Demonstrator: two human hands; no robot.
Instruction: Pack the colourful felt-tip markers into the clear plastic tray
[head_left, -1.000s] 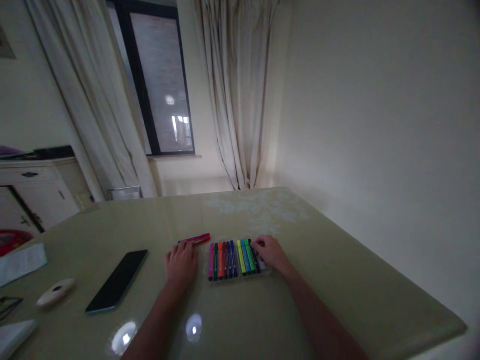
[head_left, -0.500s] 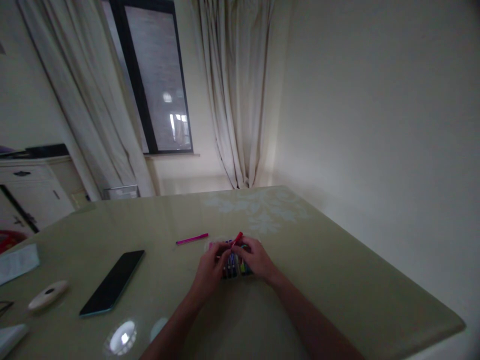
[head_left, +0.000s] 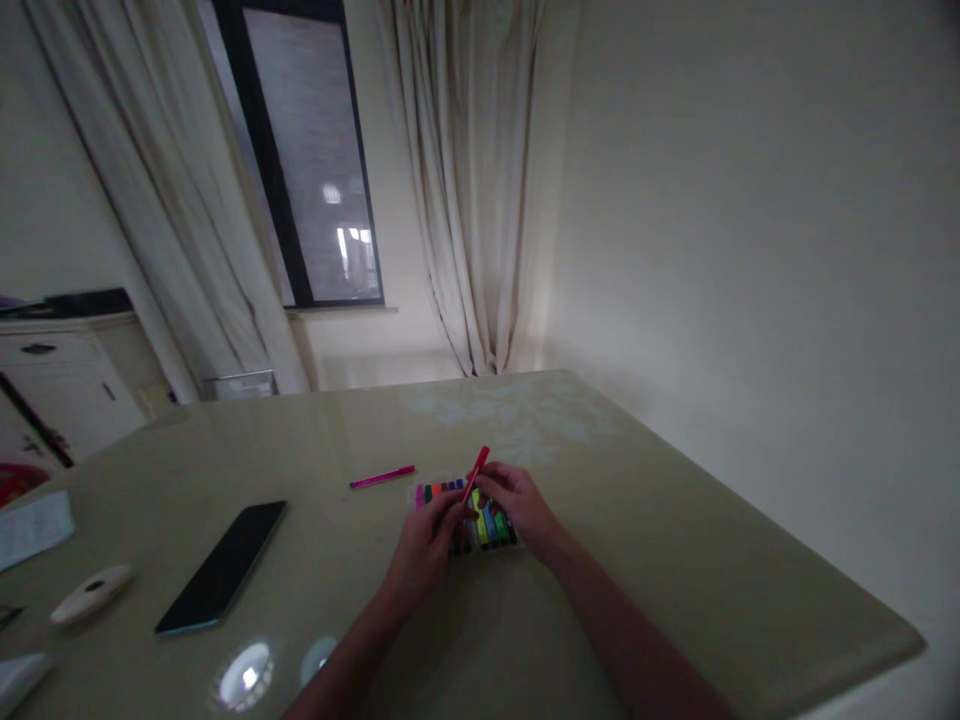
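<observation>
A red marker stands slanted over a set of coloured markers, its red cap end pointing up and away. My left hand pinches its lower end between thumb and fingers. From the other side, the thumb and index finger of my right hand close on the marker's middle, the other fingers curled. Beneath both hands lies a clear case of markers in rows of several colours, partly hidden by my left hand. A pink marker lies alone on the table to the left of the case.
On the left of the green-covered table lie a black phone, a pale oval object and a paper sheet. Round light reflections show near the front. A wall runs along the right side; curtains hang behind.
The red marker has risen slightly and tilts more upright, with more of its length showing. My right hand has shifted a little right, uncovering more of the markers in the case.
</observation>
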